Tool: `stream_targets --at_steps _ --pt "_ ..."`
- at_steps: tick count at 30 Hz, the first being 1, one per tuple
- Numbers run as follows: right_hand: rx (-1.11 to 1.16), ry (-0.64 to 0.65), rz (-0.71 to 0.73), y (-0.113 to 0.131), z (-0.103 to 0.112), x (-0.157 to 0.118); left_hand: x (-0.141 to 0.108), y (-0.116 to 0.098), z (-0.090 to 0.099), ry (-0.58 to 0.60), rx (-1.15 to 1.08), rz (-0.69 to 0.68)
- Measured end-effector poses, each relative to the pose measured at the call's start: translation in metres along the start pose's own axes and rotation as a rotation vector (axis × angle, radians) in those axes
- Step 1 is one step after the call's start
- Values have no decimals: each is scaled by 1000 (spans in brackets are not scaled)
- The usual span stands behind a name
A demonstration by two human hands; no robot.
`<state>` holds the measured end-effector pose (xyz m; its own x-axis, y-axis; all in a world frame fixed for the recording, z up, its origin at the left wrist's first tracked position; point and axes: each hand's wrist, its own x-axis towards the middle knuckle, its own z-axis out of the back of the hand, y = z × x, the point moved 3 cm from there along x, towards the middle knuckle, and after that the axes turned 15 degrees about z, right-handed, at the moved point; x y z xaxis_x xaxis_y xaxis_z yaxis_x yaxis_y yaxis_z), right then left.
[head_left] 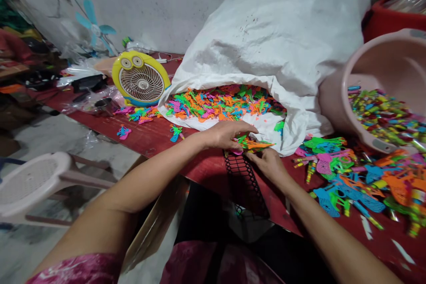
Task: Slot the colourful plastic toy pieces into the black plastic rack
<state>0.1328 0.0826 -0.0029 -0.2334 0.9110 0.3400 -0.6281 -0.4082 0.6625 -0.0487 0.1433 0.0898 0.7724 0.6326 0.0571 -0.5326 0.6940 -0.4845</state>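
Note:
My left hand (226, 135) is curled over a small bunch of orange, green and pink plastic toy guns (256, 145), its thumb against their near side. From the right, my right hand (272, 166) pinches the same bunch low down. Both hands are at the mouth of a large white sack (282, 31), which spills out a heap of similar toy guns (216, 104). Directly below my hands, a black mesh rack (244, 182) sits at the table edge. How many pieces are in my fingers is hidden.
Toy guns with candy-coloured tubes (353, 186) cover the red table's right side. Behind them a pink tub (348, 80) lies tilted, holding small colourful tubes. At left stand a yellow fan (141, 80), a metal cup (104, 106) and a plastic stool (56, 186).

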Motion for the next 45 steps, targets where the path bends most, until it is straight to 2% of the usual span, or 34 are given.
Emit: stream_targets --at_steps 3,7,10,14,21,25,31,36,39,45 --pt "31 60 -58 -5 5 3 0 0 0 3 -11 -6" --pt "256 115 -20 -2 10 11 0 0 0 13 -35 -21" --pt "297 160 29 9 13 16 0 0 0 15 -32 -12" --pt "123 161 129 24 14 21 1 0 0 12 -29 -20" --pt "-210 219 27 17 1 23 2 1 -2 11 6 -14" --pt "-427 178 -15 21 -6 16 2 0 -2 9 24 -6" --pt "-502 234 -54 25 -7 10 0 -3 -1 13 36 -12" --pt "-599 259 -33 32 -8 14 -5 -9 3 9 14 -46" --pt "-623 282 -69 36 -11 14 -4 -13 3 27 49 -12" --pt "-586 257 -80 40 -13 12 1 -17 -1 -61 140 111"
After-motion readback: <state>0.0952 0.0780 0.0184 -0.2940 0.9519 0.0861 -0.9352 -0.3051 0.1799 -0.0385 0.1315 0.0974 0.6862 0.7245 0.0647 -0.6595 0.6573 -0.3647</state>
